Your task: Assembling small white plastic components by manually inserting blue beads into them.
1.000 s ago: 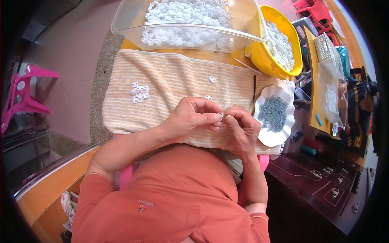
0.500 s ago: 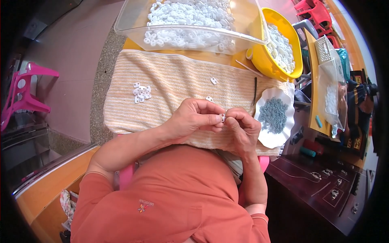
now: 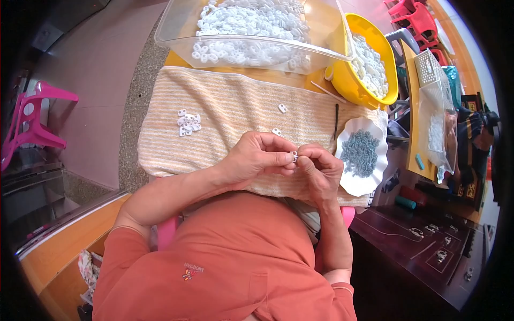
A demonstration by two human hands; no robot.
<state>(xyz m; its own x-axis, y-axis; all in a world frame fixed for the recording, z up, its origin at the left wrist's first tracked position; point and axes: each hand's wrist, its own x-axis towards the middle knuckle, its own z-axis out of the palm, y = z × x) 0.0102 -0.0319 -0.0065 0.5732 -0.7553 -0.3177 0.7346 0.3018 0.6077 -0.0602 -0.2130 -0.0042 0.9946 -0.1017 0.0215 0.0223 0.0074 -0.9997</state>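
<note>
Close together over the towel, both hands meet at a small white plastic piece with holes. My left hand pinches this piece between thumb and fingertips. My right hand is closed too, thumb against forefinger, right at the piece's edge; whatever tiny thing it grips is hidden. Two similar white pieces lie apart on the towel beyond the hands. Farther left sits a small pile of finished-looking white pieces. Beside my right hand, a white wavy-rimmed plate holds a heap of small grey-blue parts.
A striped towel covers the table before me. Behind it stand a clear plastic bin and a yellow basin, both with many white pieces. A dark thin stick and a pale stick lie near the plate.
Both hands stay at the white piece with almost the same grip. The view has shifted very slightly; nothing else has visibly moved.
</note>
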